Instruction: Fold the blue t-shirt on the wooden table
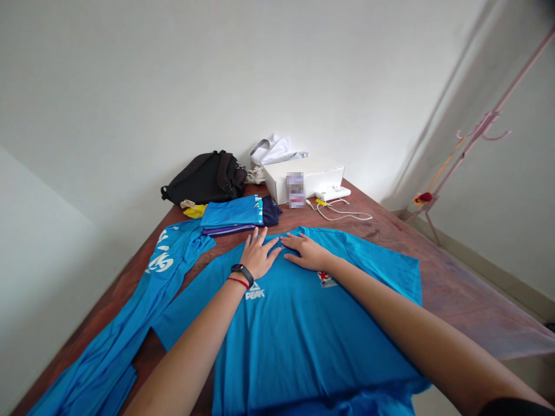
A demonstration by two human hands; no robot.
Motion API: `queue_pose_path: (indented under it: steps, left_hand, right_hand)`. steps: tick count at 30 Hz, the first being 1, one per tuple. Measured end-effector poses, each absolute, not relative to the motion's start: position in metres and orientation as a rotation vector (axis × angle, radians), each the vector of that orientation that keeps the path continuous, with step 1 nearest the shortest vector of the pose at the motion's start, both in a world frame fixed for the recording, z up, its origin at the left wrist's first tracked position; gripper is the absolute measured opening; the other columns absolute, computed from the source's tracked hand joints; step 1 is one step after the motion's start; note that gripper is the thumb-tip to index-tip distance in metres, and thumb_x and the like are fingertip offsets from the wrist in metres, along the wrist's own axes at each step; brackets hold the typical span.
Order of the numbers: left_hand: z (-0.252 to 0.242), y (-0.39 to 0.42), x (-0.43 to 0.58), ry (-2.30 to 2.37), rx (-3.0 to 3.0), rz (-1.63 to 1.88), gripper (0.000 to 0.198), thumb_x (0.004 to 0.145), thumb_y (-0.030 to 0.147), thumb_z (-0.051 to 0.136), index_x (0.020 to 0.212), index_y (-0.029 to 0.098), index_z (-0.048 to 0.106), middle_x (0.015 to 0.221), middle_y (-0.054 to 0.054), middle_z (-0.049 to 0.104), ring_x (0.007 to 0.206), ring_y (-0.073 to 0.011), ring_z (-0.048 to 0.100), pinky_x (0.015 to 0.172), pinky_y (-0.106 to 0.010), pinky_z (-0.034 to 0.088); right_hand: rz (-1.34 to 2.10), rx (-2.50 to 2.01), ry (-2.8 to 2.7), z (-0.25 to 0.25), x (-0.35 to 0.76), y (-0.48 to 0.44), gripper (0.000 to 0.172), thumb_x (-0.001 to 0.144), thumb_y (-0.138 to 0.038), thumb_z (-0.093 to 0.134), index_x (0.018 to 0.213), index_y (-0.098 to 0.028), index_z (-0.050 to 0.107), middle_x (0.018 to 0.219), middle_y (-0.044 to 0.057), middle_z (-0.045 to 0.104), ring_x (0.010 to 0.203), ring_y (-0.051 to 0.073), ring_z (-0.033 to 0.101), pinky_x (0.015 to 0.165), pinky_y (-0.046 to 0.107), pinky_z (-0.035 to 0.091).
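A blue T-shirt [277, 335] with a white PEAK logo lies spread on the wooden table, its collar away from me and its lower edge bunched near the front. My left hand [259, 255], with a black band and a red string at the wrist, rests flat near the collar with fingers spread. Beside it my right hand [306, 252] lies flat on the shirt, fingers pointing left, also at the collar. Neither hand grips anything. Part of a red and white emblem shows by my right wrist.
More blue clothing [143, 312] lies along the left side. Folded clothes [232, 212] are stacked beyond the shirt. Behind stand a black backpack [208, 179], a white box [321, 173], and a white power strip [333, 193] with its cable. A pink coat stand [485, 124] is at right.
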State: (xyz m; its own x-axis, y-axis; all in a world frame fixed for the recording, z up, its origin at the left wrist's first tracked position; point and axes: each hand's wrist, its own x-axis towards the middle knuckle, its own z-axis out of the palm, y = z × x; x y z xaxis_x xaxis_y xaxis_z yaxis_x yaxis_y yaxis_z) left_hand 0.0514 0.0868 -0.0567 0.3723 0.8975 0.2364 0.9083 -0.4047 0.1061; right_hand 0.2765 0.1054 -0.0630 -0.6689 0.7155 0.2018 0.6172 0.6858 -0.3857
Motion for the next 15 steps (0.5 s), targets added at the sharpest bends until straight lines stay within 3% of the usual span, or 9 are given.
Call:
queue_pose_path:
  steps: [15]
  left_hand:
    - [-0.0528,0.0853,0.0560,-1.833,-2.553,-0.317,0.053,0.100,0.062,0.034,0.145,0.038,0.051,0.164,-0.002,0.029,0.151,-0.0383,0.016,0.119,-0.060,0.022]
  right_hand:
    - [0.396,-1.123,-2.511,-0.0617,0.2699,0.1032,0.058,0.096,-0.048,0.049,0.149,-0.024,0.047,0.152,0.008,0.049,0.144,0.032,0.038,0.119,0.054,0.026]
